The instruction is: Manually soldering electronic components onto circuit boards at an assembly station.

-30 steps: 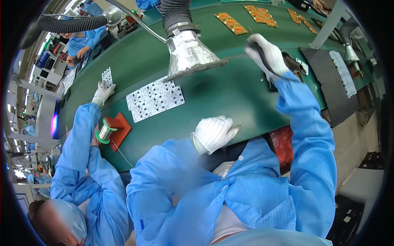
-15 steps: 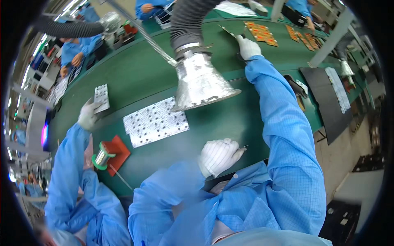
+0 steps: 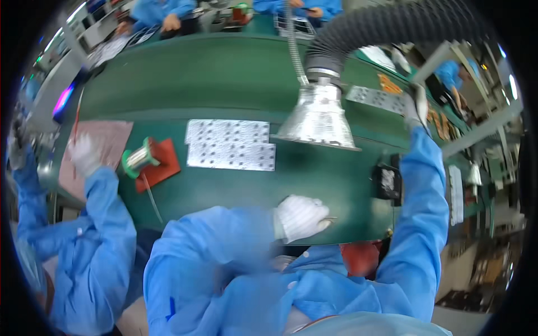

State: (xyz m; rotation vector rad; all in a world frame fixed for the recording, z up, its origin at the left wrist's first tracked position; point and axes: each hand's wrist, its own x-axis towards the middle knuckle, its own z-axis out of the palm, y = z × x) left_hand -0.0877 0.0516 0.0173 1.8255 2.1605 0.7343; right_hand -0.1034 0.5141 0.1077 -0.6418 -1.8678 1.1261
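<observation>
My left hand [image 3: 301, 219], in a white striped glove, rests closed near the front of the green bench [image 3: 224, 196]. A thin metal tool tip [image 3: 332, 218] sticks out past its fingers; the rest is hidden. Far to the right, my gloved right hand [image 3: 416, 106] grips the end of a white circuit board strip [image 3: 374, 99] dotted with dark parts. That strip extends leftward over the green conveyor surface [image 3: 224, 73]. Two white dotted boards [image 3: 230, 145] lie edge to edge at mid-bench, left of a silver foil-covered fume hood [image 3: 321, 117].
A grey ribbed hose [image 3: 386, 31] arches above the bench. Left stand a solder wire spool [image 3: 140, 159] on a red holder [image 3: 167, 168] and a co-worker's gloved hand [image 3: 87, 155] on a pink mat [image 3: 109, 137]. A dark box [image 3: 386, 180] sits right; orange boards [image 3: 389, 84] lie behind.
The view has swung, shifting the scene. My right hand has turned the board strip so its dotted face shows. The co-worker's hand has left a small white board and is at the pink mat.
</observation>
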